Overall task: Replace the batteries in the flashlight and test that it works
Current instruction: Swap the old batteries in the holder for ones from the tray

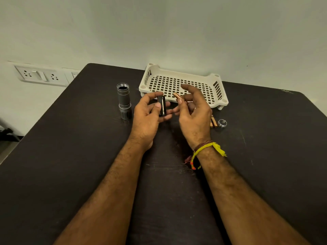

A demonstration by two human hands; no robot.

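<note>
The grey flashlight body [124, 100] stands upright on the dark table, head down, its threaded end open at the top. My left hand [147, 117] holds the black battery holder [162, 105] upright between thumb and fingers. My right hand [193, 114] pinches a copper-coloured battery [178, 97], tilted, just right of the holder and apart from it. More copper-coloured batteries [213, 122] lie on the table beside my right hand, partly hidden by it. The flashlight's tail cap [222, 123] lies to their right.
A white slotted plastic tray [184, 75] sits at the table's [88, 156] back edge against the wall, just behind my hands. A wall socket panel [40, 76] is at the left. The table's left edge runs diagonally.
</note>
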